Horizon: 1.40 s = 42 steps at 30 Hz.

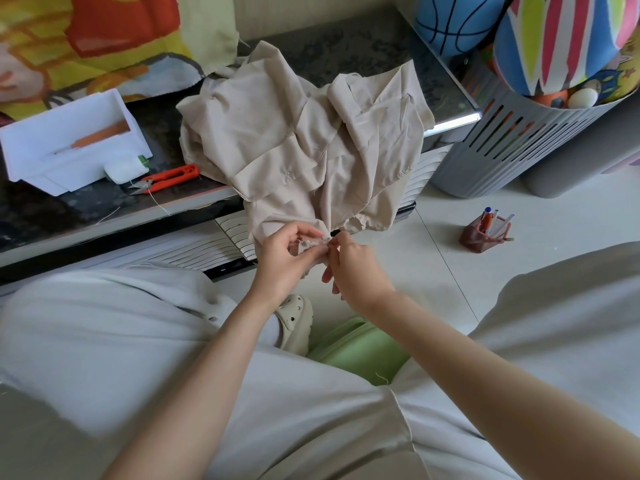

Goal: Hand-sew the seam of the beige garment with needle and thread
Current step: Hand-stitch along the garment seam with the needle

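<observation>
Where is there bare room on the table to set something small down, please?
The dark tabletop is bare along its front edge, below the white box and orange snips, apart from loose thread. Another bare patch lies behind the beige garment, toward the far right corner. The middle is crowded: the garment heaps there and hangs over the edge.
</observation>
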{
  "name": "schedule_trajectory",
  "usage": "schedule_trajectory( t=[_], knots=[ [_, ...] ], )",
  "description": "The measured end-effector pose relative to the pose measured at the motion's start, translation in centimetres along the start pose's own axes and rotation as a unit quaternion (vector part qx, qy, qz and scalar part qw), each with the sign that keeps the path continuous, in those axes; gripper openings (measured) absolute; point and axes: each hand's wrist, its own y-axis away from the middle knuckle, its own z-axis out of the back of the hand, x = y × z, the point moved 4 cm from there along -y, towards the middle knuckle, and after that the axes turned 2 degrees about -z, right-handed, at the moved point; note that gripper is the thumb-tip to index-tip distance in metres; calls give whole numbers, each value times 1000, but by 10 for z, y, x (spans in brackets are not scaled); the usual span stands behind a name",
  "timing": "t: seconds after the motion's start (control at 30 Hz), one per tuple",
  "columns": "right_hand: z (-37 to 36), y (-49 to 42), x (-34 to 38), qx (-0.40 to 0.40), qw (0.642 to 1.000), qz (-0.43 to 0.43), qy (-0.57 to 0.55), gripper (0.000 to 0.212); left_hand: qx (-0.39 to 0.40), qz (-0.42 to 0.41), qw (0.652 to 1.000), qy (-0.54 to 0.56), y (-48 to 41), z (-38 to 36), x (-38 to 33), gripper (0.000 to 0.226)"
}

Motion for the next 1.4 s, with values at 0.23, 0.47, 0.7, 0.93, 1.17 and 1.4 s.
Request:
schedule_trajectory(
  t=[0.23, 0.47, 0.7, 0.93, 1.17, 1.4],
  knots=[
    [2, 0, 2, -9, 994, -27, -105, 18, -14, -5, 1000, 0, -1, 2, 2, 23],
    [6, 1, 2, -5, 992, -8, -127, 17, 8, 2, 1000, -12, 0, -1, 10, 21],
    [5, 2, -4, 6, 997, 47, -64, 21, -22, 4, 1000, -19, -1, 0, 9, 21],
    [0, 3, -7, -22, 994, 62, -85, 37, -22, 3, 1000, 0, 1, -1, 10, 11],
    [7, 2, -9, -41, 973, 24, -226, 16, 4, -11, 1000, -8, 5, -7, 6, 25],
    [8, 5, -11, -30, 986, 4, -165, 14, 10, 10, 999, 33, 6, -12, 10, 19]
  ],
)
